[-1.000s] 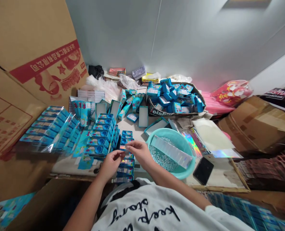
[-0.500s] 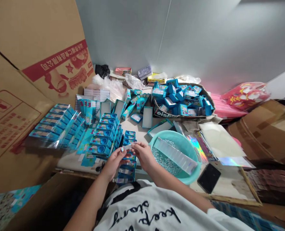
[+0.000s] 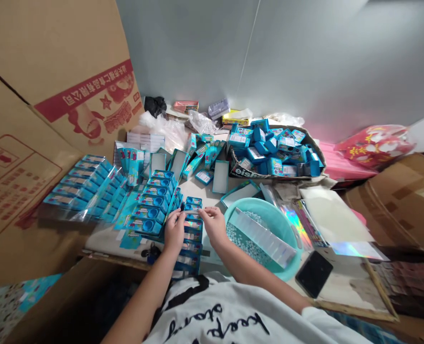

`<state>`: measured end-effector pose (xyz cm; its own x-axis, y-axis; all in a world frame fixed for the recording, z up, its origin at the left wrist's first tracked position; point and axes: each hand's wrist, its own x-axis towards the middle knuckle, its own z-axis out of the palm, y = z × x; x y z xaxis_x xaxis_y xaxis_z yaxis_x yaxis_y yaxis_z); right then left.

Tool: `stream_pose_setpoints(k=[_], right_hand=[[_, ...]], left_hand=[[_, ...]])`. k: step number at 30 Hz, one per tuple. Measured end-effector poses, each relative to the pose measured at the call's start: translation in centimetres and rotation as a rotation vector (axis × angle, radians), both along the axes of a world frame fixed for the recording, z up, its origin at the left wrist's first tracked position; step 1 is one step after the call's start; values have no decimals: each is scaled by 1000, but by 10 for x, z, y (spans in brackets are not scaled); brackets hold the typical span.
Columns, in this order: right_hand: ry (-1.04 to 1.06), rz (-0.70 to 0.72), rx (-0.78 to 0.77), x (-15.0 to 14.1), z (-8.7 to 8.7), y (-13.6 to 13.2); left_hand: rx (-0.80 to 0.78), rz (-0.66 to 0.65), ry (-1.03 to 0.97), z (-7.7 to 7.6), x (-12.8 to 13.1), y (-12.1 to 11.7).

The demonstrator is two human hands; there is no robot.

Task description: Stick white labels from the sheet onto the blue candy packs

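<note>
Both hands sit close together over a near column of small blue boxes [image 3: 191,229] on the desk [image 3: 100,243]. Left hand [image 3: 175,231] fingers curled down, tips touching the top of the column at its left edge; right hand [image 3: 214,224] same at the right edge, fingertips pinched on a small blue box [image 3: 193,210] near the column's far end. Grip looks light, can't tell if the box is lifted or just pressed. Column runs near to far, just right of a bigger row of blue boxes [image 3: 150,203] with round windows. Teal basin [image 3: 290,234] just right of the right hand, holds white beads and a long clear tray [image 3: 262,236]. Black phone [image 3: 314,274] right of the basin. Cardboard tray of loose blue boxes [image 3: 274,150] far right. Wrapped blue packs [image 3: 82,186] at left. Large cardboard carton [image 3: 54,95] stands at far left.
</note>
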<state>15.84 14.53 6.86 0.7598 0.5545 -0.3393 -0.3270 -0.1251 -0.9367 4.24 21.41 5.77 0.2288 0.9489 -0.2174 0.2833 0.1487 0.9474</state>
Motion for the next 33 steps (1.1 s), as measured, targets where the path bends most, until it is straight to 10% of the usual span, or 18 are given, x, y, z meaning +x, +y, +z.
stream_pose_setpoints(k=[15,33], right_hand=[[-96,3,-104,-8,-37,4],[-222,109,-137,6,-37,1]], left_hand=[[-68,96,76,-26,9,-2],[-53,211,97,-28,13,-12]])
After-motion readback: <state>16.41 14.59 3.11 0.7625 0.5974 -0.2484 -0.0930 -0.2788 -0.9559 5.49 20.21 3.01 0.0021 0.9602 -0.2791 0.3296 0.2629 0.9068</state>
